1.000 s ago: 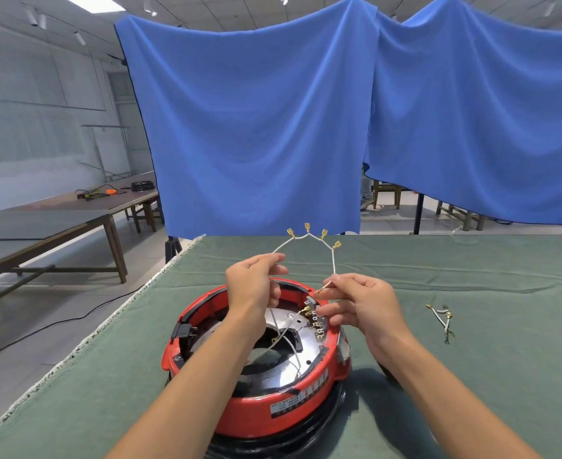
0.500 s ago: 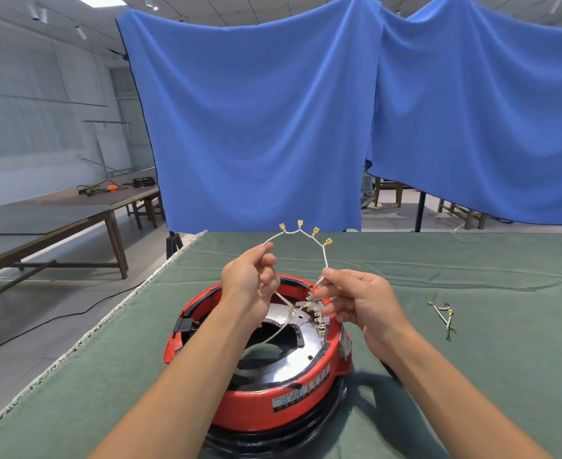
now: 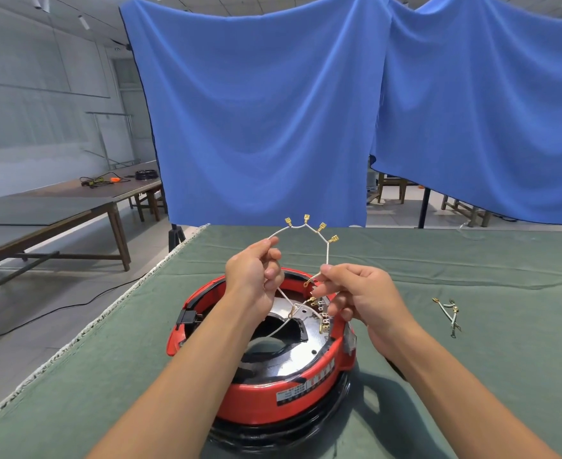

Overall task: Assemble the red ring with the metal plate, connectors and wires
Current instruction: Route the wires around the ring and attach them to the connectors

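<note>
Red ring (image 3: 266, 389) sits near centre on the green table (image 3: 472, 376), flat, opening up, on a black base (image 3: 283, 432). Metal plate (image 3: 301, 354) lies inside it, shiny, with a dark central hole. A row of small brass connectors (image 3: 323, 318) stands along the plate's right edge.

Both hands are raised just above the ring's far side. Left hand (image 3: 254, 276): fingers curled, thumb and forefinger pinching the white wire (image 3: 301, 228). Right hand (image 3: 356, 294): fingers curled, tips pinching the same wire on its right leg.

The wire arches between the hands, crown pointing up and away. Four brass terminals (image 3: 306, 218) fan out along the arch top. Its long run goes left to right, hand to hand. Below the left hand a loose tail drops diagonally toward the plate's hole; whether it touches the plate I cannot tell.

A second short wire bundle (image 3: 450, 314) lies on the table right of the ring, well apart, long axis near-to-far.

Blue cloth (image 3: 273, 111) hangs behind the table. Wooden bench (image 3: 74, 207) far left.
</note>
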`<state>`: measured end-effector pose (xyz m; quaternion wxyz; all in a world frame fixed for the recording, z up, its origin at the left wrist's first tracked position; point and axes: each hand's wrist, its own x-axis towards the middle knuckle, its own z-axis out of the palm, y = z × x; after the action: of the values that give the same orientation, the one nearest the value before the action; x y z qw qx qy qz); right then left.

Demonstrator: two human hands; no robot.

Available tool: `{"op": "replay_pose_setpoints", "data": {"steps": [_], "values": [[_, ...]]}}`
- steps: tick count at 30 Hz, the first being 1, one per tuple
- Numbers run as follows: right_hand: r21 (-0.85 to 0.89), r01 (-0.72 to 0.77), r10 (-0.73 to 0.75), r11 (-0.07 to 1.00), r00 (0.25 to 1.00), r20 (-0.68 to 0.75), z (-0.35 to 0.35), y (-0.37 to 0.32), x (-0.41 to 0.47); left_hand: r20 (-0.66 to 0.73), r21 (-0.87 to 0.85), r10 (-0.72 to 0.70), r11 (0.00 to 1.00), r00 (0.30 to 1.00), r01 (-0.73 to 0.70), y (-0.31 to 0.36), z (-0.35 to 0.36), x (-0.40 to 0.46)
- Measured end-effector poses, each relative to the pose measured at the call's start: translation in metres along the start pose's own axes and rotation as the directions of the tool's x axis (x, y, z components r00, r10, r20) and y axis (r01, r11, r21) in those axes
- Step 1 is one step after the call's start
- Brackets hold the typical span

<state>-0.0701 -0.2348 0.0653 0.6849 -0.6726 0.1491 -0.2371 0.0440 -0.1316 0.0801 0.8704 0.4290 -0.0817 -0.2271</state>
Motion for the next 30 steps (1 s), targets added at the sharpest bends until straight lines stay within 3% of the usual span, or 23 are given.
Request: {"op": "replay_pose_setpoints", "data": {"steps": [6,13,18,20,23,25,28,30], "values": [[-0.026,-0.013,0.011,1.000,0.998,-0.067,-0.001,-0.002,0.000,0.066,0.200,-0.227,0.957,0.972,0.210,-0.001,-0.002,-0.003],[-0.123,-0.061,0.012,0.991,0.931,-0.364,-0.015,0.003,0.008,0.118,0.374,-0.341,0.885,0.933,0.276,0.011,-0.006,-0.003],[-0.144,-0.091,0.056,0.985,0.972,-0.228,-0.014,0.005,0.007,0.094,0.615,-0.431,0.734,0.897,0.288,0.019,-0.013,-0.004],[-0.213,-0.071,0.039,0.974,0.988,-0.149,-0.009,0.005,0.004,0.041,0.724,-0.378,0.649,0.925,0.233,0.018,-0.014,-0.004],[-0.220,-0.070,0.043,0.973,0.992,-0.122,-0.003,0.001,0.000,-0.023,0.864,-0.173,0.492,0.985,0.107,0.016,-0.015,-0.004],[-0.177,-0.072,0.048,0.982,0.989,-0.139,-0.001,-0.001,-0.001,0.024,0.958,0.003,0.286,1.000,-0.024,0.015,-0.016,-0.003],[-0.218,-0.050,0.012,0.975,0.985,-0.172,0.000,0.000,-0.002,0.204,0.979,0.242,-0.066,0.949,-0.193,0.009,-0.016,-0.006],[-0.228,-0.038,0.000,0.973,0.987,-0.163,0.000,0.001,-0.002,0.354,0.935,0.355,-0.163,0.865,-0.316,0.006,-0.012,-0.012]]}}
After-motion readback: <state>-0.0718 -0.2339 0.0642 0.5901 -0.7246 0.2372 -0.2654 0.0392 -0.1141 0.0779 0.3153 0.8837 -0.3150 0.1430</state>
